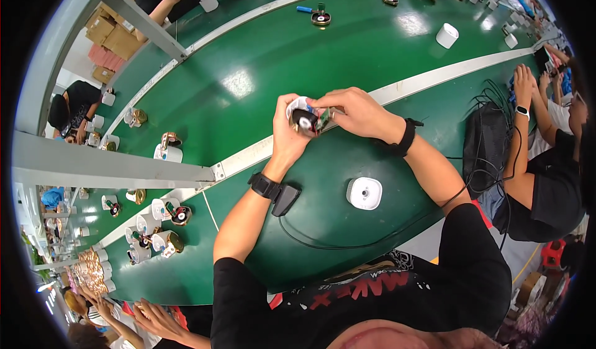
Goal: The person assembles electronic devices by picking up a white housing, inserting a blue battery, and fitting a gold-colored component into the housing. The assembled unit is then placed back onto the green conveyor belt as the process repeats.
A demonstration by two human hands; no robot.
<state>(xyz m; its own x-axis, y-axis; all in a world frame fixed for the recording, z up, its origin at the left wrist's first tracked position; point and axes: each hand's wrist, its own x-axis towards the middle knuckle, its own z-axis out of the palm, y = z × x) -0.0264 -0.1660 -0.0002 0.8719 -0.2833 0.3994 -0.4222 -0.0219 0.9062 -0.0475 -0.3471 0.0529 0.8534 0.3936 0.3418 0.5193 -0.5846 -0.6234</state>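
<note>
Above the white strip along the green bench, my left hand (287,132) is wrapped round a white plastic housing (296,105). At its mouth sits a round black speaker-like part (303,123), beside a small green circuit board (323,120). My right hand (359,110) closes on the circuit board from the right, with its fingertips against the housing's edge. Part of the assembly is hidden by my fingers and slightly blurred. A second white housing (365,193), rounded-square with a round hole in the middle, lies on the bench below my right wrist.
A black cable (323,246) runs across the bench from my left wrist. Several housings with inner parts (166,242) stand at the left. Beyond the white strip lie a speaker assembly (320,17) and a white housing (447,35). A black bag (484,144) and co-workers are at right.
</note>
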